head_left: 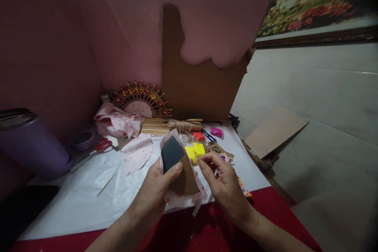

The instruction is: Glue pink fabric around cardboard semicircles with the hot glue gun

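My left hand (155, 189) grips a wedge-shaped cardboard piece (184, 181) with a dark panel (171, 152) on it, thumb pressed on its face. Pink dotted fabric (183, 200) wraps round the piece's edges and hangs below it. My right hand (223, 183) is at the piece's right edge, with fingers curled and fingertips pinched near the fabric edge. Just behind the piece lie yellow clay blocks (195, 151).
On the white sheet (79, 201) lie red-handled scissors (102, 145), pink fabric scraps (137, 151), a thin stick (106, 185), a bundle of sticks (155, 126), twine (184, 126), red and pink clay. A decorated cardboard fan (138, 98) and a tall cardboard panel (201, 90) stand behind. A purple roll (32, 145) lies left.
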